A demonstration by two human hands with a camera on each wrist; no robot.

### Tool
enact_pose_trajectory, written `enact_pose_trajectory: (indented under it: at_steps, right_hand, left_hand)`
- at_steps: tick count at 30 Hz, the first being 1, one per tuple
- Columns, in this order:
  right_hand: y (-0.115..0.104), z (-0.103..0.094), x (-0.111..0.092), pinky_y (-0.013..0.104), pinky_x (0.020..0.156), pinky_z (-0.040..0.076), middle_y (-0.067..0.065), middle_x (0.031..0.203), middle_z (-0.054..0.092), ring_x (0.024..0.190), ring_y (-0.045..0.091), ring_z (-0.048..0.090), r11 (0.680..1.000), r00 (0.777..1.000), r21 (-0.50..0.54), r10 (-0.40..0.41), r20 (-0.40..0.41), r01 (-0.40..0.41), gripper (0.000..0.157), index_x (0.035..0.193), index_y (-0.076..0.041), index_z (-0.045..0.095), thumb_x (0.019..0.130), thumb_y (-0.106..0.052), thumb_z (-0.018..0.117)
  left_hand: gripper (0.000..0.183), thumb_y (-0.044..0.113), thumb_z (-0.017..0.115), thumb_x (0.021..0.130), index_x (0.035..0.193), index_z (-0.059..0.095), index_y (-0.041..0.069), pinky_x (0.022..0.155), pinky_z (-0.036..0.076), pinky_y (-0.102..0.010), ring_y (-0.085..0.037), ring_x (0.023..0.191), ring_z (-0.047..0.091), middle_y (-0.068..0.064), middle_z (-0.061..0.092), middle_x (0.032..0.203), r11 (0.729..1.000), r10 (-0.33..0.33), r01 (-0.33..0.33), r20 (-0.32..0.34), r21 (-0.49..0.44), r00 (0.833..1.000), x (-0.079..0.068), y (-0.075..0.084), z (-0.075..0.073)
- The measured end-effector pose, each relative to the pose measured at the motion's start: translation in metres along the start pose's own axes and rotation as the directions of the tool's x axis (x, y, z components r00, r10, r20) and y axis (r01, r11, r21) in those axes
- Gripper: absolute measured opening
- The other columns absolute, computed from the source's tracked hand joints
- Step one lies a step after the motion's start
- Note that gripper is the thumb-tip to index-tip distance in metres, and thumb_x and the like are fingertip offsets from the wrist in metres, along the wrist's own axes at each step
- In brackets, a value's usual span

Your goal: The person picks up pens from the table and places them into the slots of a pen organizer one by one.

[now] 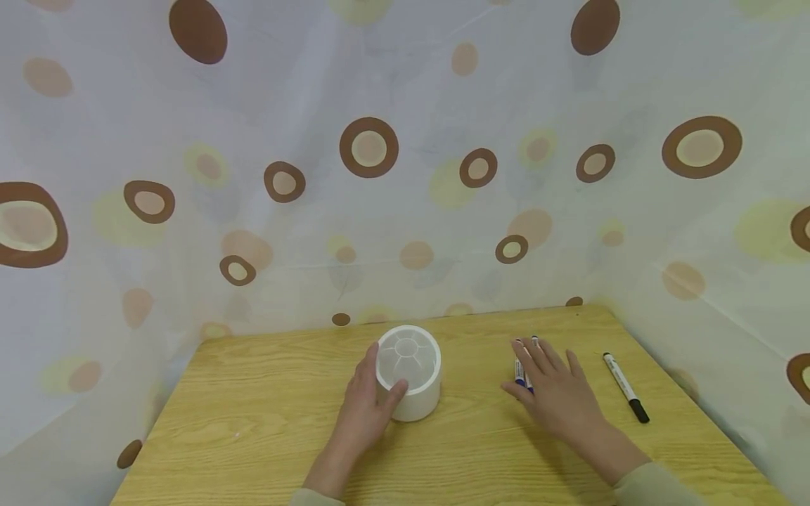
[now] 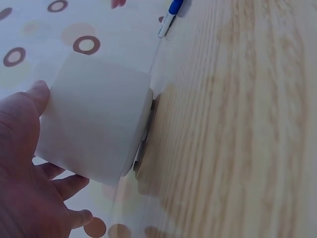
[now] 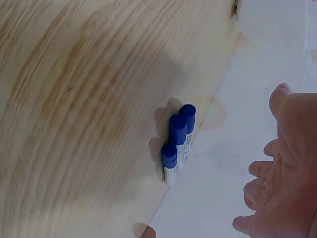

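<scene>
My left hand (image 1: pixel 363 407) grips a white round desk organizer (image 1: pixel 422 400) by its left side, thumb at the front. The organizer's top has a small round middle with dividers spreading to the rim. In the left wrist view its plain white side (image 2: pixel 94 119) faces the camera, with dark bits under its base at the wood. Over a cluster of white markers with blue caps (image 1: pixel 519 372), my right hand (image 1: pixel 557 393) has its fingers spread and holds nothing. Three blue-capped markers (image 3: pixel 178 131) lie side by side in the right wrist view, apart from that hand.
A white marker with a black cap (image 1: pixel 623 385) lies on the table to the right of my right hand. The wood-grain table (image 1: pixel 266 407) is bordered at the back and sides by a white sheet (image 1: pixel 304 232) with brown and yellow dots.
</scene>
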State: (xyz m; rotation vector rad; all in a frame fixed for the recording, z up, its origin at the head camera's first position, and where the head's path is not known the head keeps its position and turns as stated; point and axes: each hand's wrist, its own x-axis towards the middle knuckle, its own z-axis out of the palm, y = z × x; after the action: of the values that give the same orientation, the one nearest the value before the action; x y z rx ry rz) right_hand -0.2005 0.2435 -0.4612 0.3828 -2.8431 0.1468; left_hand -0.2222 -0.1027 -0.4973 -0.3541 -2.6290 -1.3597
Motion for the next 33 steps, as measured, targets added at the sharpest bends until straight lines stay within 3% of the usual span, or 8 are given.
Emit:
enact_pose_trajectory:
  at_steps: [14, 22, 33]
  right_hand:
    - [0.032, 0.011, -0.002, 0.083, 0.122, 0.020, 0.026, 0.172, 0.038, 0.156, 0.053, 0.036, 0.998, 0.998, -0.044, 0.051, 0.023, -0.050, 0.083, 0.171, -0.006, 0.038, 0.109, -0.054, 0.066]
    - [0.042, 0.008, -0.004, 0.084, 0.122, 0.015, 0.030, 0.172, 0.035, 0.158, 0.055, 0.031, 0.996, 0.995, -0.048, 0.073, 0.065, -0.070, 0.085, 0.172, -0.002, 0.032, 0.112, -0.056, 0.059]
    - [0.056, 0.003, -0.008, 0.083, 0.121, 0.020, 0.031, 0.171, 0.037, 0.155, 0.057, 0.034, 0.993, 0.993, -0.066, 0.100, 0.066, -0.096, 0.083, 0.170, 0.000, 0.036, 0.113, -0.056, 0.057]
  left_hand:
    - [0.085, 0.043, 0.066, 0.112, 0.175, 0.023, 0.007, 0.123, 0.033, -0.073, -0.053, 0.155, 0.038, -0.026, 0.038, 0.171, 0.999, 0.044, -0.044, 0.048, -0.017, 0.998, 0.001, -0.001, -0.002]
    - [0.081, 0.040, 0.063, 0.114, 0.175, 0.022, 0.004, 0.124, 0.031, -0.073, -0.053, 0.155, 0.037, -0.027, 0.037, 0.172, 0.996, 0.087, -0.085, 0.069, -0.021, 0.994, 0.002, -0.002, -0.002]
    - [0.078, 0.037, 0.061, 0.115, 0.175, 0.022, 0.006, 0.126, 0.029, -0.072, -0.051, 0.158, 0.034, -0.026, 0.033, 0.174, 0.997, 0.071, -0.068, 0.084, -0.033, 0.994, 0.000, -0.001, -0.004]
